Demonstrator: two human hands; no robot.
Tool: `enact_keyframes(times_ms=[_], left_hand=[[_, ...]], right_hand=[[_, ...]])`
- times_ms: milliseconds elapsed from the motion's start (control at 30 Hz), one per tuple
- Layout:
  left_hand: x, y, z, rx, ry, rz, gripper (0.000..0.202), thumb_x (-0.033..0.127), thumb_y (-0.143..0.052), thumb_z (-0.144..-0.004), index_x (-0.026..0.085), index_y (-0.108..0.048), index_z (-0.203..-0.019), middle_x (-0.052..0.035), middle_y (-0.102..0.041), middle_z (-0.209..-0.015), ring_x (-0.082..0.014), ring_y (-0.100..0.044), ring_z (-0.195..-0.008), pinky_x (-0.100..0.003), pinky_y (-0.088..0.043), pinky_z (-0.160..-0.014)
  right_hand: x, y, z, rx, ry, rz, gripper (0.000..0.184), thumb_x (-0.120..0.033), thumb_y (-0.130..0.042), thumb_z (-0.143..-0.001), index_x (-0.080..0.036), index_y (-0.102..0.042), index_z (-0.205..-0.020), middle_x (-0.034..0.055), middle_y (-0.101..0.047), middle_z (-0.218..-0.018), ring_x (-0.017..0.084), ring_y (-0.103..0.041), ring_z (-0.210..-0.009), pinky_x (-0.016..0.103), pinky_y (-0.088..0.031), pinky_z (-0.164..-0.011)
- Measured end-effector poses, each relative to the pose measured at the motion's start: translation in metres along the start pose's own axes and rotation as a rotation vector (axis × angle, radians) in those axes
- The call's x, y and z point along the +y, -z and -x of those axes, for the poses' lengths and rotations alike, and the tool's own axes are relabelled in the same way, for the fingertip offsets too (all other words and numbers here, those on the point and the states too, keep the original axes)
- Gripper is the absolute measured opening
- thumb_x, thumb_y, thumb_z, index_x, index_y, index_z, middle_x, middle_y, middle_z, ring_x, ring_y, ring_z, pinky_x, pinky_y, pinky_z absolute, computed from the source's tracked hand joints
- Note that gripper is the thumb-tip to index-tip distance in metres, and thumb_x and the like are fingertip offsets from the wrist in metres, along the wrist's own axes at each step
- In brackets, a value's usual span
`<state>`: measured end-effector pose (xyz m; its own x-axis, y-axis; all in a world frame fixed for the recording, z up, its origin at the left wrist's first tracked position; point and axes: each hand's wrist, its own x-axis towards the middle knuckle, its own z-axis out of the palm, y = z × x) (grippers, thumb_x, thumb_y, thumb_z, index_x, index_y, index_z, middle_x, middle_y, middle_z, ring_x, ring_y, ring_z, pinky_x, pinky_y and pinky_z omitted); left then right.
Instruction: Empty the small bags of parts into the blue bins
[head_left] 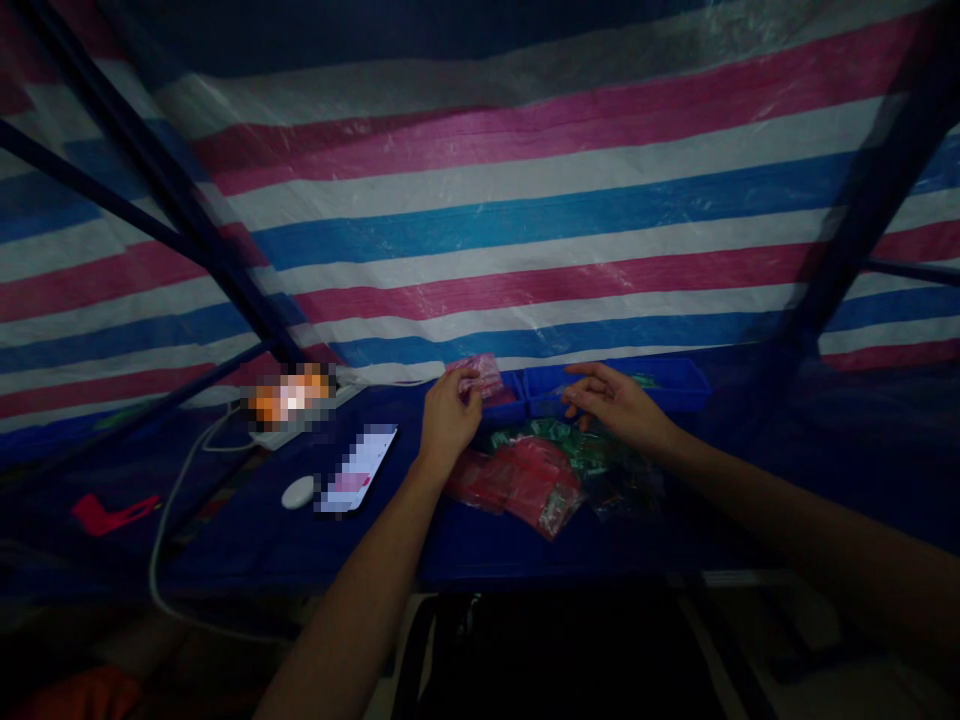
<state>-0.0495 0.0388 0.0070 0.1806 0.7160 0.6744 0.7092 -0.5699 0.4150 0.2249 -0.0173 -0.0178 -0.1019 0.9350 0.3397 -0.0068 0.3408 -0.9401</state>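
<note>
The left hand (452, 415) pinches a pink packet (485, 374) at a blue tray (514, 402); a slack hold could let it slip. The right hand (609, 400), half-open and seemingly empty, hangs near heaped plastic bags (536, 478), which could slide if brushed.

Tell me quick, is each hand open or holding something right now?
Left hand: closed on a pink packet, by the left blue bin.
Right hand: loosely open by the right blue bin, nothing clearly visible in it.
</note>
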Motion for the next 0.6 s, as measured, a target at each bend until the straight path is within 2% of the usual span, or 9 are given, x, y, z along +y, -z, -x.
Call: enact_keyframes(times_ms=[167, 300, 367, 467, 600], left_hand=[[-0.011, -0.008, -0.001, -0.141, 0.092, 0.031, 0.024, 0.023, -0.057, -0.092, 0.022, -0.072, -0.112, -0.006, -0.077, -0.114, -0.0254, -0.072, -0.102, -0.039, -0.054, -0.095], [-0.01, -0.01, -0.001, -0.203, 0.065, -0.12, 0.027, 0.021, -0.052, -0.095, 0.023, -0.071, -0.115, -0.0065, -0.078, -0.105, -0.0259, -0.071, -0.098, -0.043, -0.049, -0.098], [-0.01, -0.008, 0.0, -0.271, 0.036, -0.218, 0.029, 0.022, -0.05, -0.096, 0.024, -0.071, -0.116, -0.0067, -0.078, -0.105, -0.0273, -0.07, -0.1, -0.048, -0.045, -0.103], [-0.013, -0.007, -0.001, -0.375, -0.054, -0.275, 0.032, 0.026, -0.045, -0.101, 0.027, -0.071, -0.12, -0.0068, -0.076, -0.115, -0.0291, -0.066, -0.112, -0.053, -0.038, -0.109], [-0.017, -0.005, -0.003, -0.433, -0.136, -0.287, 0.037, 0.033, -0.04, -0.105, 0.029, -0.07, -0.125, -0.0083, -0.068, -0.125, -0.029, -0.059, -0.121, -0.053, -0.037, -0.11]], right_hand=[[0.004, -0.001, -0.001, -0.016, 0.004, 0.012, 0.047, -0.045, -0.075, -0.088, -0.023, -0.06, -0.127, 0.0048, -0.073, -0.095, 0.02, -0.072, -0.08, 0.029, -0.056, -0.057], [0.005, 0.0, -0.001, -0.023, 0.0, 0.025, 0.047, -0.044, -0.075, -0.087, -0.022, -0.06, -0.126, 0.004, -0.072, -0.092, 0.019, -0.072, -0.077, 0.029, -0.056, -0.056], [0.004, 0.0, -0.001, -0.031, -0.002, 0.036, 0.046, -0.044, -0.075, -0.088, -0.022, -0.06, -0.126, 0.0035, -0.072, -0.09, 0.019, -0.072, -0.076, 0.028, -0.055, -0.056], [0.003, -0.001, 0.0, -0.044, -0.011, 0.051, 0.044, -0.043, -0.074, -0.089, -0.023, -0.061, -0.126, 0.0036, -0.071, -0.09, 0.019, -0.071, -0.076, 0.028, -0.055, -0.055], [0.002, -0.001, 0.0, -0.046, -0.014, 0.059, 0.044, -0.044, -0.074, -0.088, -0.023, -0.061, -0.125, 0.0026, -0.071, -0.088, 0.019, -0.071, -0.075, 0.028, -0.055, -0.055]])
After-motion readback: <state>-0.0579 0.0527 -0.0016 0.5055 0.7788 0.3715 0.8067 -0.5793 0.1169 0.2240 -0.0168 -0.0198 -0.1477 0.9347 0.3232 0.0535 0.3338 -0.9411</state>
